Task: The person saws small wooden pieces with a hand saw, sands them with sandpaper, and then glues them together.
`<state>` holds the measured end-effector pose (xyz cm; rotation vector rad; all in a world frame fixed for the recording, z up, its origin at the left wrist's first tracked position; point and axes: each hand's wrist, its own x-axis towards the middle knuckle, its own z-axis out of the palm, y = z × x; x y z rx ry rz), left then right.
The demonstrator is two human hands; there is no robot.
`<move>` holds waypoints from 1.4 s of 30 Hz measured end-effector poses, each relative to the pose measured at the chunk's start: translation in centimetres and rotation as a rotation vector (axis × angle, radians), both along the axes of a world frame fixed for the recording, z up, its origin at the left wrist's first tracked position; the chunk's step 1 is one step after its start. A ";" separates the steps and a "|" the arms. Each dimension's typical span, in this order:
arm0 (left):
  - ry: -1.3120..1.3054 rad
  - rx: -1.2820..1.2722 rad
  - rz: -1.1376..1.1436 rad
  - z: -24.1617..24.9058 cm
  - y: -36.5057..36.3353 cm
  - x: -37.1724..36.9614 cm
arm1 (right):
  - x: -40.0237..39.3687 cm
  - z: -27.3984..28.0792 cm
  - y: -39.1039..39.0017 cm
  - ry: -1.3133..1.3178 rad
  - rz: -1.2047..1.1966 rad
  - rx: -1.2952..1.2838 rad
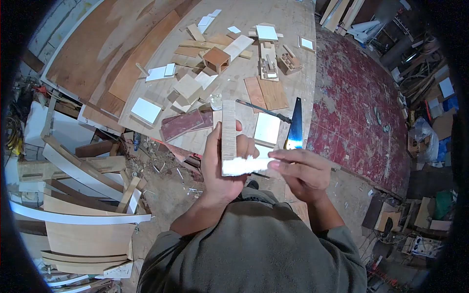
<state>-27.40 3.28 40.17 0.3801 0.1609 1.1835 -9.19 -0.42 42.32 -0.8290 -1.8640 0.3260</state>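
My left hand is wrapped round a light wooden block, its narrow, finely striped face turned up toward me. Between the fingertips of my right hand is one end of a bright white, ragged-edged piece. It lies across the near end of the block and seems to touch it; glare hides its exact kind. Beyond my hands on the table are a white-faced board, a saw blade and a thin dark rod-like tool.
The wooden table carries several offcuts, a small brown box, a clear jar and reddish-brown sanding-pad-like slabs. Curved wood pieces are stacked at left. A stained red floor lies at right, with clutter beyond.
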 end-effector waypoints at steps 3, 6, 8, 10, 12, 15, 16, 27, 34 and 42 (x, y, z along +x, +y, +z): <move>0.068 0.009 0.040 -0.1 -0.3 0.1 | 0.2 0.3 -0.1 -0.009 -0.060 -0.009; 0.096 0.022 0.087 0.5 -0.8 0.3 | 0.2 0.9 -0.3 -0.011 0.094 -0.025; -0.003 0.015 -0.009 0.2 -0.3 -0.2 | -0.2 0.5 0.0 -0.014 0.056 -0.001; 0.039 -0.019 0.001 0.1 -0.5 -0.2 | -0.3 0.6 0.3 -0.039 -0.026 0.045; 0.135 -0.117 0.027 0.3 -0.5 -0.3 | -0.1 0.8 0.1 -0.006 -0.038 0.008; 0.145 -0.043 0.067 0.9 -0.8 -0.2 | 0.4 1.3 0.1 0.056 -0.035 -0.020; 0.144 -0.043 0.071 0.8 -0.7 -0.4 | 0.6 1.4 0.2 0.086 -0.020 -0.011; 0.326 0.053 0.115 0.8 -0.1 -1.4 | -0.7 1.6 -1.4 0.420 0.167 -0.770; 0.346 0.011 0.126 1.0 -0.1 -1.8 | -2.1 1.8 0.0 0.440 0.066 -0.847; 0.324 -0.003 0.145 -0.3 1.4 -4.3 | -3.4 0.5 2.0 0.414 0.092 -0.812</move>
